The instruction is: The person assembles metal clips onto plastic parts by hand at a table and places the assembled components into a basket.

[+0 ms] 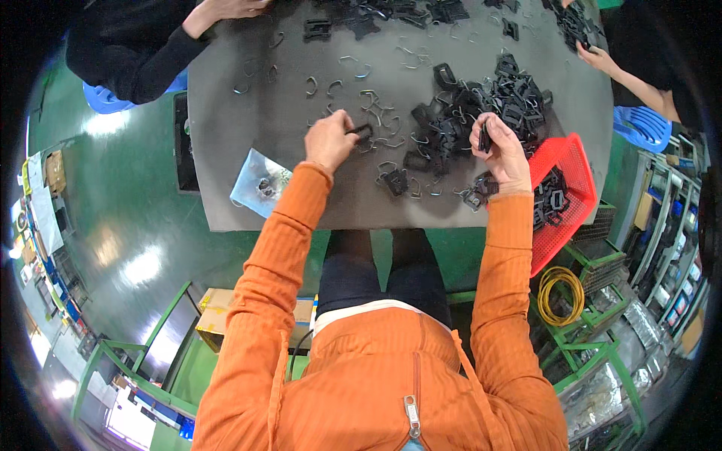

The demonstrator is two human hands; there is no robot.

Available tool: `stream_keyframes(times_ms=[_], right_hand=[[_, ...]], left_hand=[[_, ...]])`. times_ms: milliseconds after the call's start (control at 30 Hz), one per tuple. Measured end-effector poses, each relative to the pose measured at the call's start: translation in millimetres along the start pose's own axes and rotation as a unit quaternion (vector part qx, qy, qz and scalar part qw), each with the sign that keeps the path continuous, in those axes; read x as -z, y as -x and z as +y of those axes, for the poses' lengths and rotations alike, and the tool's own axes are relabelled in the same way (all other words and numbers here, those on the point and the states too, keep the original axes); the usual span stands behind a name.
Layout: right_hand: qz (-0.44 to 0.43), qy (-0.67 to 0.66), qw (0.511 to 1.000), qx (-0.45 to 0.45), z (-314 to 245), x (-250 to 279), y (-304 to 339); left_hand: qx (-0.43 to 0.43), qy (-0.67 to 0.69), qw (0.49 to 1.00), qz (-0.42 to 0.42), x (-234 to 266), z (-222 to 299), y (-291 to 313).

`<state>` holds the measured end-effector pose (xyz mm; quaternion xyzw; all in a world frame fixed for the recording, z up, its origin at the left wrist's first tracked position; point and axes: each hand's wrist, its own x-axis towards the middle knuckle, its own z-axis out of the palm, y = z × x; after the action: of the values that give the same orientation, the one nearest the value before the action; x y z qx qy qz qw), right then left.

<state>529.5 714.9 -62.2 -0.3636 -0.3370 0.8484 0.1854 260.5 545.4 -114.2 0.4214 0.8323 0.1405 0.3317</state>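
My left hand (329, 141) is closed on a small black plastic buckle (361, 134), held just above the grey table (248, 120) by some loose bent metal wire rings (368, 98). My right hand (502, 155) is raised beside the heap of black buckles (511, 98), its fingers curled around another black buckle part (483, 138). Right of that wrist a red plastic basket (568, 203) tilts at the table edge with black buckles inside. Several buckles with wire attached, such as a black buckle (392, 180), lie between my hands.
A blue-white plastic bag (259, 183) with metal rings lies left of my left forearm. Across the table, a co-worker's hand (229, 9) is at the far left and another person's hand (596, 59) handles black parts at the far right. A yellow hose coil (561, 295) sits below the basket.
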Motion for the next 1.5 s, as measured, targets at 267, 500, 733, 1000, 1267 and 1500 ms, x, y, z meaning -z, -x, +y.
stream_keyframes(times_ms=[267,500,733,1000,1267,1500], right_hand=[[0.185,0.071,0.98,0.036,-22,62,104],[0.431,0.324,0.842,-0.016,-3,142,175],[0.306,0.641,0.592,0.381,47,47,180],[0.376,0.629,0.647,0.211,146,32,74],[0.245,0.552,0.757,0.248,182,-71,2],[0.243,0.51,0.741,0.363,110,-73,-36]], left_hand=[[0.109,0.34,0.931,-0.075,23,5,-4],[-0.138,0.323,0.935,-0.047,-55,202,42],[-0.254,0.262,0.918,0.156,-94,246,48],[-0.127,-0.148,0.968,0.157,-131,94,107],[-0.166,-0.043,0.946,0.277,-95,24,41],[0.016,0.426,0.888,0.174,-50,-7,33]])
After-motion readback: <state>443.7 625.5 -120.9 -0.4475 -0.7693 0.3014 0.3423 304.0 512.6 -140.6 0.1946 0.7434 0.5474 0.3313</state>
